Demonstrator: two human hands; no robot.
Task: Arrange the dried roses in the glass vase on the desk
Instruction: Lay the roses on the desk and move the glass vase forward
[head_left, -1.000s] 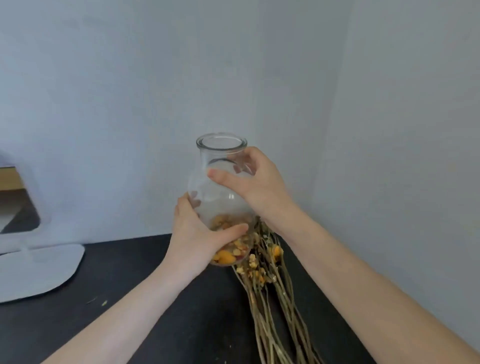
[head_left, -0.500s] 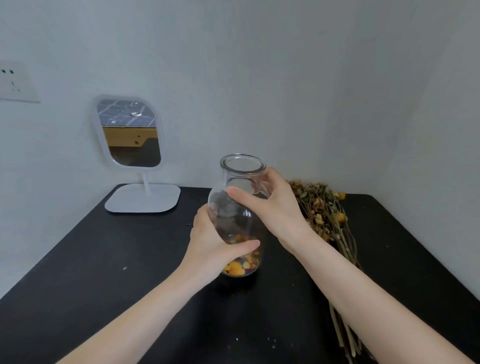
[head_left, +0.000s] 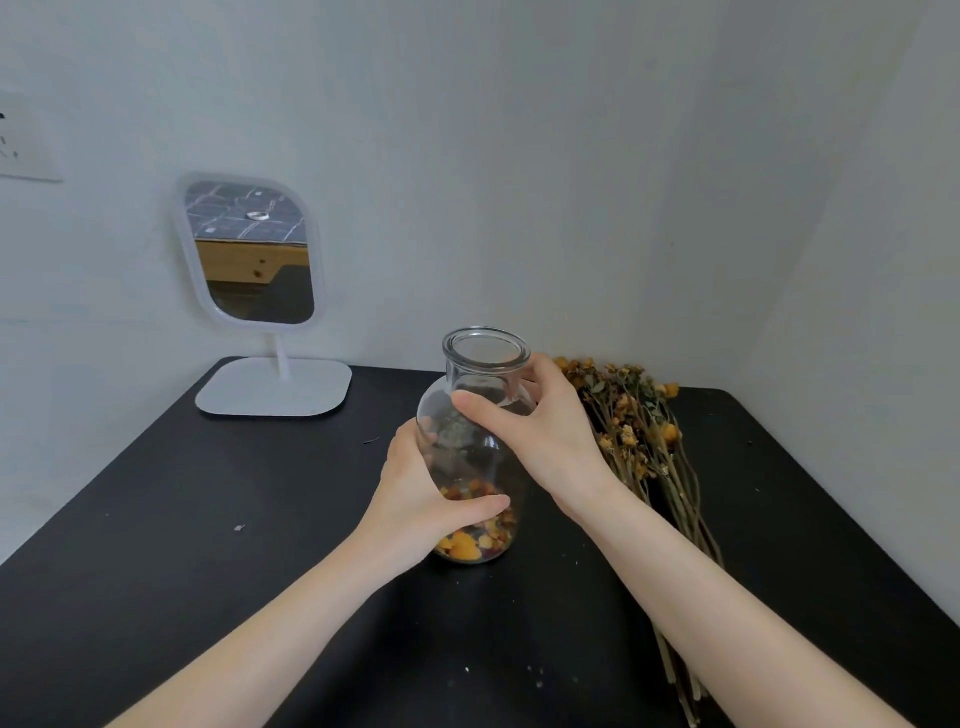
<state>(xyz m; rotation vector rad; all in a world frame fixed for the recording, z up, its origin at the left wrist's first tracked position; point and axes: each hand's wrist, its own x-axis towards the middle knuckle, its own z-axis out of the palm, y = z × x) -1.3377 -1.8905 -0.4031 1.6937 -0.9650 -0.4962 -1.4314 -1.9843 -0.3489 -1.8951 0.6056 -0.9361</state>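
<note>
We hold the glass vase (head_left: 470, 457) upright on the black desk (head_left: 208, 519). Our left hand (head_left: 431, 499) wraps its lower belly, thumb across the loose petals (head_left: 467, 545) (orange and dark red) inside. Our right hand (head_left: 540, 431) curls round its neck. The dried roses (head_left: 639, 431) lie just right of the vase, and the mirror (head_left: 249, 254) stands behind it to the left.

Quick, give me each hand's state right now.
Left hand: holds the glass vase at its lower body.
Right hand: grips the vase at its shoulder.
</note>
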